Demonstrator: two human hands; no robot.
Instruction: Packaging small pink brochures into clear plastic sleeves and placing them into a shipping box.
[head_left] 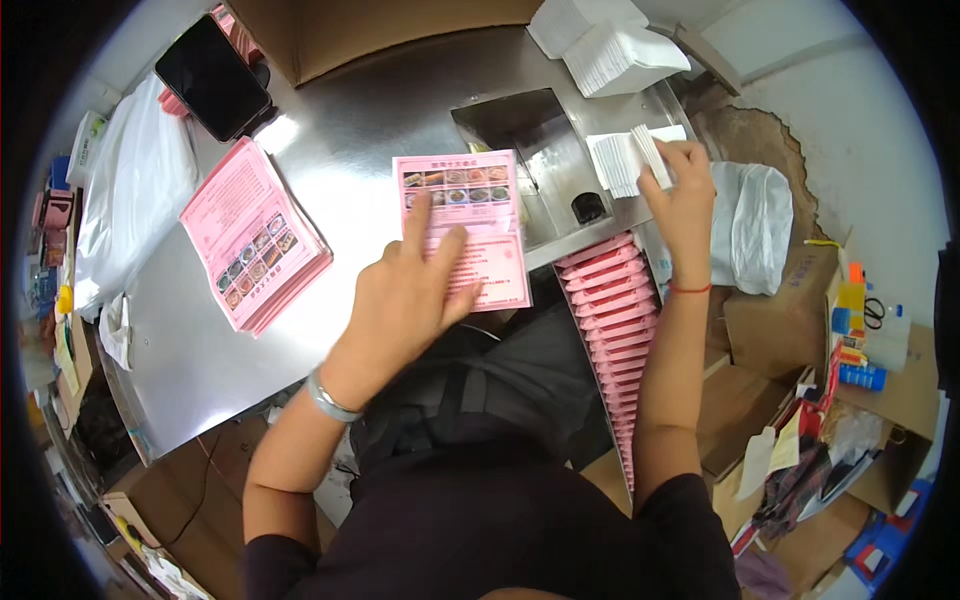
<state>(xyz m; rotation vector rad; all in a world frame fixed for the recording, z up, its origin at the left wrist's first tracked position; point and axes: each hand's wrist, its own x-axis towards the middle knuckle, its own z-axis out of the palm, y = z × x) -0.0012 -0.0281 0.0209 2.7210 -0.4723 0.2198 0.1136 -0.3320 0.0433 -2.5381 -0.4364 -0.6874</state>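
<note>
My left hand (pixel 408 288) lies on a pink printed leaflet (pixel 490 240) with small food pictures, its fingers stretched out and apart. The leaflet sits at the metal table's front edge, partly hidden by the hand. Over on the right, my right hand (pixel 685 190) pinches some white folded paper napkins (pixel 648 152) between thumb and fingers. Those napkins stand tilted against a short pile of white napkins (pixel 612 166) at the table's right side. A thick stack of the same pink leaflets (pixel 245 240) rests to the left.
A black phone (pixel 212 78) stands at the back left beside a white plastic bag (pixel 140 190). Larger white napkin stacks (pixel 625 60) are at the back right. A metal chute (pixel 600 330) of pink packets slopes toward me. A cardboard box (pixel 370 35) borders the table's far side.
</note>
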